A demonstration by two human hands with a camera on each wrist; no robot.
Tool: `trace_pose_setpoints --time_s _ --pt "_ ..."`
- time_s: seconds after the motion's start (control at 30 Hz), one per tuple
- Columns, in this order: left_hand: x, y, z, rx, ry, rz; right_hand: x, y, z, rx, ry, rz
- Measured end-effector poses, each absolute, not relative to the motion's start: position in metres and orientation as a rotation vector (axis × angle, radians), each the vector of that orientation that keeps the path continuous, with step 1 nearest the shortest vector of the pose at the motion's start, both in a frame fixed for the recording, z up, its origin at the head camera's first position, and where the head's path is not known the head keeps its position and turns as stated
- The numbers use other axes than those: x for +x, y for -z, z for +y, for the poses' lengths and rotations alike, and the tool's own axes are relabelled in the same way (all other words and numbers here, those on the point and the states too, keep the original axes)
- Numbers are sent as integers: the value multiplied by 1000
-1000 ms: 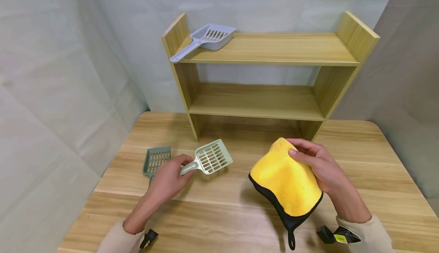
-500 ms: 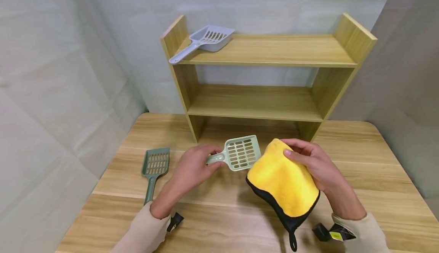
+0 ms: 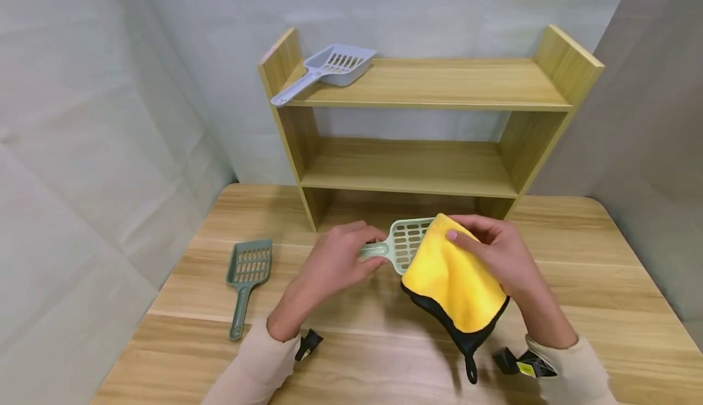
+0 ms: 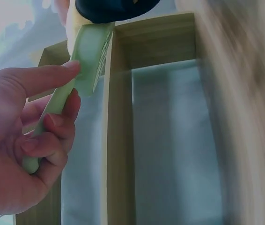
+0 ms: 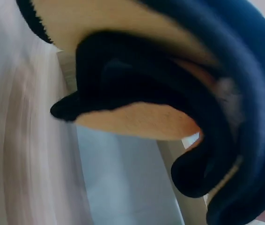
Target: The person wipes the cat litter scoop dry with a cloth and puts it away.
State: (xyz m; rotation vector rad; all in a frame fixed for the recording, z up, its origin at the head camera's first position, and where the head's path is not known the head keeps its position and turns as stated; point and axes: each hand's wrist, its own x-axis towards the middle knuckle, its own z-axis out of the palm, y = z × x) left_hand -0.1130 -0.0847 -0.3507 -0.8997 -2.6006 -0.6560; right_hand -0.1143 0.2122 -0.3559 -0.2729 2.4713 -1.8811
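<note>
A light green slotted litter scoop [image 3: 405, 241] is in my left hand [image 3: 342, 258], its handle gripped between thumb and curled fingers, as the left wrist view [image 4: 53, 108] also shows. The far end of its blade is hidden by a yellow cloth [image 3: 456, 277] with a black edge and a hanging loop. My right hand [image 3: 497, 252] holds that cloth by its upper right part, thumb on the near face. Folds of the cloth [image 5: 137, 119] fill much of the right wrist view and hide most of the right fingers there.
A dark green litter scoop [image 3: 248, 274] lies on the wooden table [image 3: 351, 368] at the left. On the top shelf of a wooden shelf unit [image 3: 439, 103] rests a grey-blue litter scoop [image 3: 337, 66], its handle jutting past the front edge. Pale cloth walls surround the table.
My left hand has carried the light green scoop rightward from beside the dark green scoop until its blade meets the yellow cloth. The right hand, still holding the cloth, has shifted slightly left.
</note>
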Motion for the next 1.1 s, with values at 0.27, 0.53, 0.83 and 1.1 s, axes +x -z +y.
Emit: trace_pose_setpoints --time_s 0.27,0.53,0.83,1.1 --pt "-113 357 -77 -929 713 -2621 -117 363 199 -373 1651 2781" --pt "-113 366 -71 -910 773 -2641 -116 371 189 -446 1645 2818" --pt "-112 371 -63 -917 789 -2649 -116 378 180 -506 1632 2840" --pt "-113 371 -66 -922 776 -2685 -114 381 180 -672 1432 3141"
